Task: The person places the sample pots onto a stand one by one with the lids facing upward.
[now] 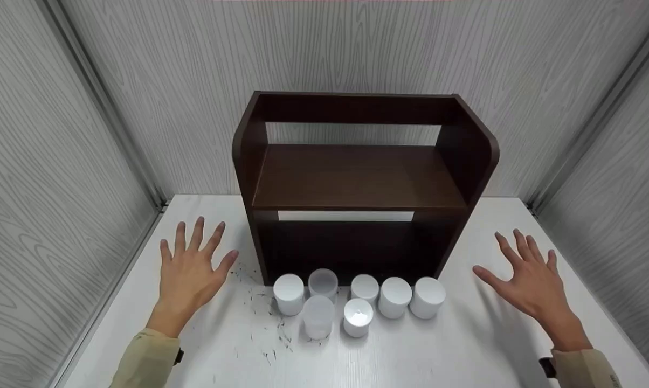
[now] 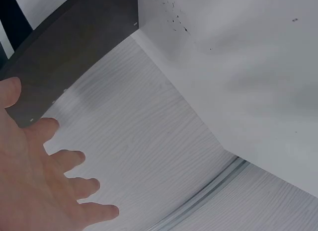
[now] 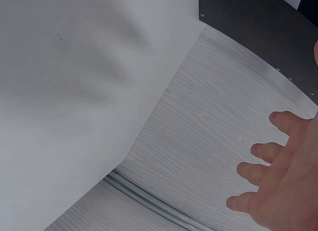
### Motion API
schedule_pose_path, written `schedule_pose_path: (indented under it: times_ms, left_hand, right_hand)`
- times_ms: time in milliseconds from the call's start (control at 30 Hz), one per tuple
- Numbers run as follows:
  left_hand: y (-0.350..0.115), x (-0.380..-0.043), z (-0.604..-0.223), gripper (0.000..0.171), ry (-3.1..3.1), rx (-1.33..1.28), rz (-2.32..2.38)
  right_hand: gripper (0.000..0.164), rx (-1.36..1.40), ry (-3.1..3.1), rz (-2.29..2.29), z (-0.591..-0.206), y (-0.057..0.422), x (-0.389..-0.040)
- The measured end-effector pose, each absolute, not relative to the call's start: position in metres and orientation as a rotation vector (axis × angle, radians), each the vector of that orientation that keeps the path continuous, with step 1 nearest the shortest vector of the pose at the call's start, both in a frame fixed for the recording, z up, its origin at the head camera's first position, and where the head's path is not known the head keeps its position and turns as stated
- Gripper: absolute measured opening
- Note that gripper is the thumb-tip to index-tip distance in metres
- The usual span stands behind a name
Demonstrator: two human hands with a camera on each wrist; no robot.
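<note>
In the head view my left hand (image 1: 191, 275) is spread with straight fingers over the left part of the white table, holding nothing. On the other side my right hand (image 1: 532, 280) is likewise spread and bare, its shadow falling on the tabletop. Between them stands a dark brown two-tier shelf (image 1: 359, 178). Along its front sit several small white cups or jars, among them a white one (image 1: 289, 294) at the left end and another (image 1: 428, 297) at the right end. Two look frosted and translucent, such as the front one (image 1: 318, 317). A shiny-topped white one (image 1: 358, 317) stands beside it.
Grey wood-grain panels (image 1: 346, 48) enclose the back and both sides of the white table (image 1: 400, 355). Dark specks (image 1: 281, 334) mark the tabletop left of the cups. In the left wrist view the shelf's side panel (image 2: 84, 47) is close to the fingers.
</note>
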State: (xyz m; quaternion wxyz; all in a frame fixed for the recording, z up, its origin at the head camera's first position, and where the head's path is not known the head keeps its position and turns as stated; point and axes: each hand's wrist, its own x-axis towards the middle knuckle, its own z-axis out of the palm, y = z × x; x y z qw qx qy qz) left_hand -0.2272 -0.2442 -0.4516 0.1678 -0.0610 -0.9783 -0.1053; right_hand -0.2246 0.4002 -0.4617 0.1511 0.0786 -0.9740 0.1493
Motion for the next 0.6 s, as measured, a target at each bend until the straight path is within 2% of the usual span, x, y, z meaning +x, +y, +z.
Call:
schedule_pose_path:
  times_ms: [600]
  left_hand:
    - [-0.227, -0.214, -0.458, 0.074, -2.757, -0.188, -0.329]
  right_hand:
    - [0.092, 0.254, -2.74, 0.49, -0.465, 0.387, -0.208]
